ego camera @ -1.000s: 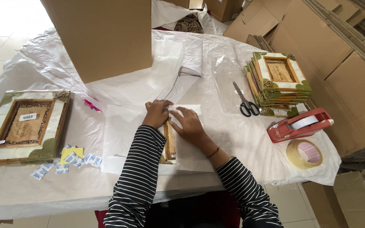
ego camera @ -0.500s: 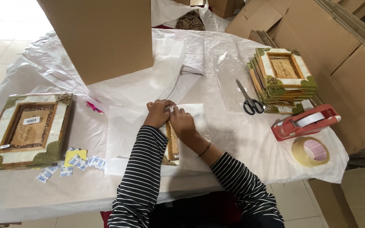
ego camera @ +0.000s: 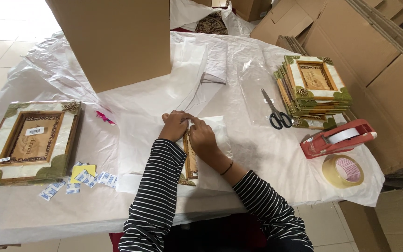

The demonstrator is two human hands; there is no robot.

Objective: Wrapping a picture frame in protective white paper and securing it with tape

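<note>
Picture frame (ego camera: 191, 161) under white paper (ego camera: 215, 140), left hand (ego camera: 173, 125), right hand (ego camera: 203, 136) pressing fold

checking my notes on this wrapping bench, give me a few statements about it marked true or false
1. Both hands, left hand and right hand, rest on a frame partly covered in white paper. True.
2. The scissors lie in the left hand. False: they lie on the table, right of the hands.
3. The red tape dispenser sits near a loose tape roll. True.
4. The stack of frames is at the person's left. False: it is at the right; a single frame lies left.
</note>
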